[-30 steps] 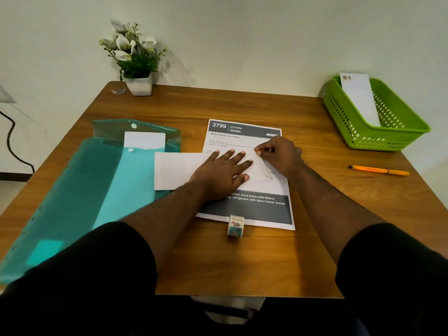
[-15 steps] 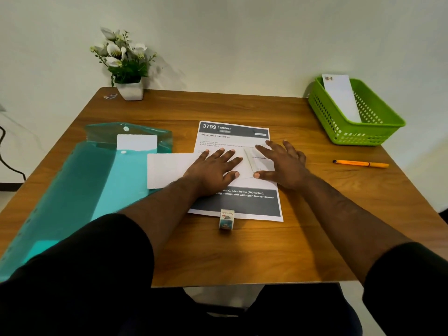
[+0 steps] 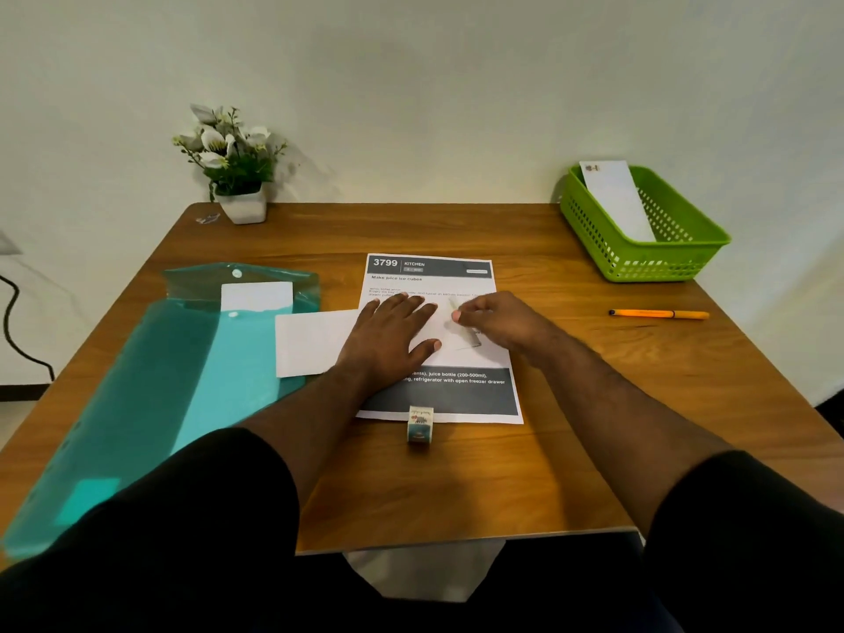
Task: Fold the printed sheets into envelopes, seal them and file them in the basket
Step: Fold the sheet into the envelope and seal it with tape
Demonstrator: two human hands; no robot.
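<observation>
A folded white sheet lies across a flat printed sheet at the table's middle. My left hand presses flat on the folded sheet with straight fingers. My right hand is beside it, its fingertips pinching the folded sheet's right end flap. A small roll of patterned tape stands at the printed sheet's near edge. The green basket at the far right holds one white envelope.
A teal plastic folder with a white sheet inside covers the left of the wooden table. An orange pen lies at the right. A potted white flower stands at the far left corner by the wall.
My right hand went from lying flat on the sheet's right end to pinching the flap with curled fingers. My left hand stayed pressed on the folded sheet. The view tilted up slightly.
</observation>
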